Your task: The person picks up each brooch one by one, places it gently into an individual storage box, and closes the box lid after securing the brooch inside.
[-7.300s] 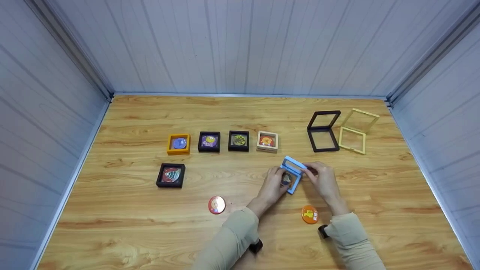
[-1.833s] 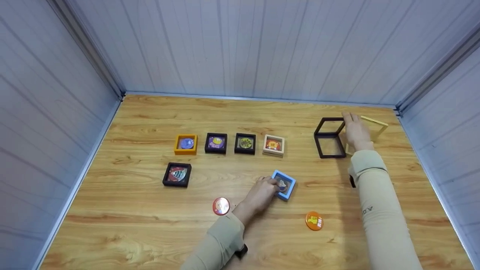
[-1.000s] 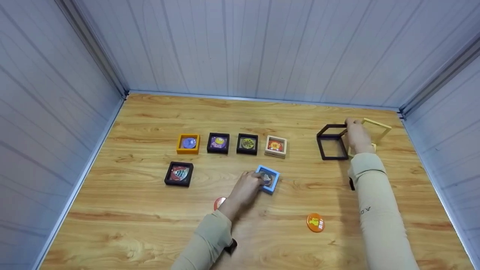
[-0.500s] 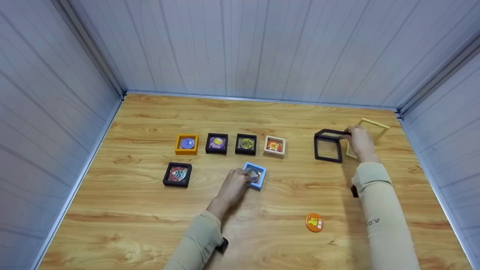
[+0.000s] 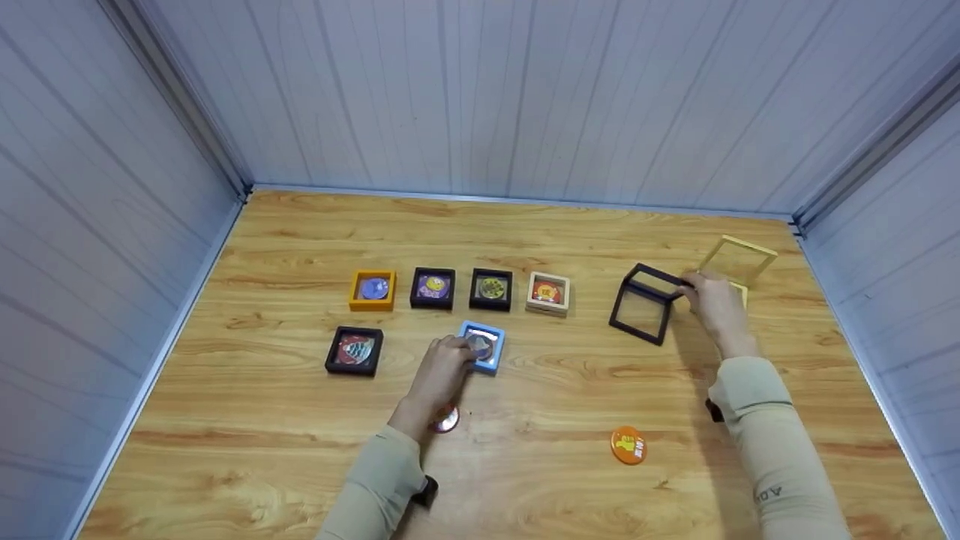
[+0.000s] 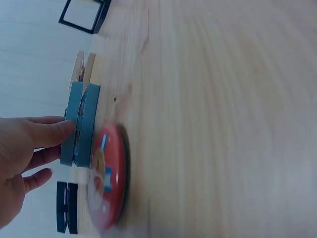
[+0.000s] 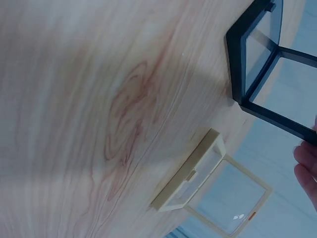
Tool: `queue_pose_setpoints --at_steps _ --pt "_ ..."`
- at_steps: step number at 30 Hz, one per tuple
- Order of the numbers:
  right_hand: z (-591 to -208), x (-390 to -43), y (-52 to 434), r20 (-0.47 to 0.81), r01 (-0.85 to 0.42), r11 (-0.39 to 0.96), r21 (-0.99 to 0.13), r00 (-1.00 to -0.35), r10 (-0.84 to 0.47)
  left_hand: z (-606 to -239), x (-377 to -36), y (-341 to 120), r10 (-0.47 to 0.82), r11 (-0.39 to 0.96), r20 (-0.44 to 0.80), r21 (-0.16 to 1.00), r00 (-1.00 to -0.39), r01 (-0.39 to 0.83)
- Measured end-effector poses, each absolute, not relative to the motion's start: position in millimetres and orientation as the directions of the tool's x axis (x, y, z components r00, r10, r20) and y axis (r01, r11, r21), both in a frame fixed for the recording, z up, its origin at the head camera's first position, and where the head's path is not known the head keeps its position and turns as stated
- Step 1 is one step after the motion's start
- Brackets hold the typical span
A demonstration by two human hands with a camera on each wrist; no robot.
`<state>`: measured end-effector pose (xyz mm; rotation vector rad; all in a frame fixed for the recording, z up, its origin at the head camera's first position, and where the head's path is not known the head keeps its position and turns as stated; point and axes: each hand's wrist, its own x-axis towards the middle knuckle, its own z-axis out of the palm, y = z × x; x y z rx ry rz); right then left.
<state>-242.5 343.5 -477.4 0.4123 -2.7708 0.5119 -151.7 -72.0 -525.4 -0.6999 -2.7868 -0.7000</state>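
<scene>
On the wooden table (image 5: 525, 472), around the middle, the left hand (image 5: 439, 371) pinches the left edge of a blue frame (image 5: 497, 349), thumb and fingertips narrow on its rim. Its two halves are folded together, a thin gap showing in the left wrist view; whether it touches the wood, I cannot tell. A wide stretch of tabletop lies between it and the black open frame (image 5: 636, 333), whose raised half the right hand (image 5: 714, 304) pinches by a corner. The yellow frame (image 5: 748, 245) stands open just beyond that hand, apart from the black one. Tighter on the other side, the dark frame (image 5: 354, 370) sits near the left knuckles, and the red badge (image 5: 448, 420) peeks out beside the wrist. The cream frame (image 5: 547, 308) is near the blue one's far corner; the orange badge (image 5: 628, 445) lies well apart, nearer the person.

Compared with half a second ago, the blue frame has slid left, the red badge has come back into sight, and the black open frame has turned and shifted toward the person.
</scene>
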Motion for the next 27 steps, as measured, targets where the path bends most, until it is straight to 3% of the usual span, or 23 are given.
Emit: queue_pose_setpoints --at_steps 19,27 --pt "-478 -198 314 0.425 -0.424 0.866 -0.266 -0.857 -0.290 -527 -143 -108 0.297 0.805 0.290 0.436 -0.910 0.402" --pt "-478 -181 299 0.407 -0.416 0.858 -0.301 -0.870 -0.279 -528 -141 -118 0.256 0.817 0.266 0.454 -0.929 0.355"
